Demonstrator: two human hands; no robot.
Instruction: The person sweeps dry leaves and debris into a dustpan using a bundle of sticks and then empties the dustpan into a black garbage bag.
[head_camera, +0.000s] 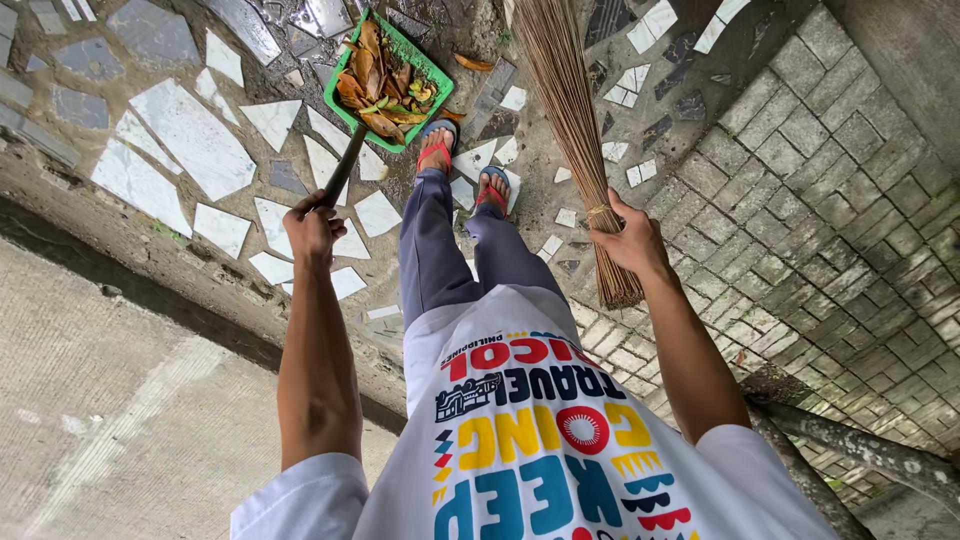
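Note:
My left hand is shut on the dark handle of a green dustpan, which is held out ahead of my feet. Brown and yellow dry leaves fill the pan. My right hand grips a stick broom near its bound end, where a band ties the sticks together. The broom's long bristles reach forward over the ground to the right of the dustpan. Both arms are stretched forward on either side of my legs.
My feet in sandals stand on paving of broken tile pieces. Grey brick pavers lie to the right, a concrete curb and slab to the left. One loose leaf lies by the dustpan. A tree branch crosses the lower right.

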